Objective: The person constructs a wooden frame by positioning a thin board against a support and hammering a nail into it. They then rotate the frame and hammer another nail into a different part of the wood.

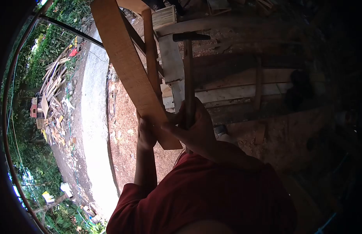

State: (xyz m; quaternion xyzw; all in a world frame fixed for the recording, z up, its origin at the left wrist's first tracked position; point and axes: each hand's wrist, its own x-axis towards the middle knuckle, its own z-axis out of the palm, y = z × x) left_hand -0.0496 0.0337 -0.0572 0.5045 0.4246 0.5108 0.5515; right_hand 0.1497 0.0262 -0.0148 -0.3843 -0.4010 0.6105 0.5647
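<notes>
The left hand (146, 132) has its fingers curled around the lower part of a long, flat, orange-brown wooden board (128, 68), gripping it along the left edge. The board slants up and to the left from these fingers, its near end just below them. Narrower brown wooden pieces (151, 54) extend beside and behind its upper part, to the right.

The right hand (196, 124) has its fingers closed around the wooden handle of a hammer with a dark metal head (188, 78), held upright with the head well above the fingers. The thumb of this hand reaches left to the board, near its lower end.

Beyond the fingers, to the right, lie weathered grey planks (235, 93) in shadow. Below and behind the board is brown ground littered with wood shavings (122, 128). Well left of the fingers run a bright pale strip of ground (96, 117) and a heap of scrap wood (54, 97) beside green plants (27, 140).
</notes>
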